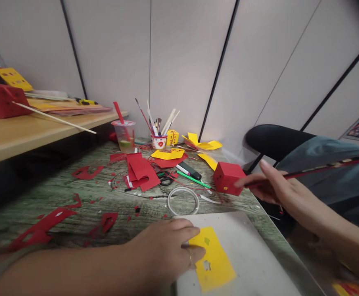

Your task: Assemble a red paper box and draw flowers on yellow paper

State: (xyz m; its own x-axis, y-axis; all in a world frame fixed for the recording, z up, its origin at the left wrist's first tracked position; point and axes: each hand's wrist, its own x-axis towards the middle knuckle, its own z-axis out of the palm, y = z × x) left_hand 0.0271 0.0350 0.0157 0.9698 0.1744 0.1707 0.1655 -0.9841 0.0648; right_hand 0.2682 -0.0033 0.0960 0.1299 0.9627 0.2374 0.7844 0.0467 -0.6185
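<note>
My left hand (170,250) lies with fingers stretched out on the left edge of a yellow paper piece (218,263). This paper has small cut-out shapes and rests on a pale grey flat board (256,255). At the right, my right hand (278,189) grips a long, thin, stick-like thing with a red and dark pattern (330,165) between thumb and fingers. Its blurred fingertips reach the side of a red paper box (227,176) with a small yellow flower; whether they touch it I cannot tell.
Beyond the board are a white tape ring (169,201), black-handled scissors (166,181), a green pen (193,179) and red paper (141,170). Behind stand a drink cup (127,142) and a brush cup (159,142). A wooden shelf (50,129) juts in left; a black chair (278,142) is right.
</note>
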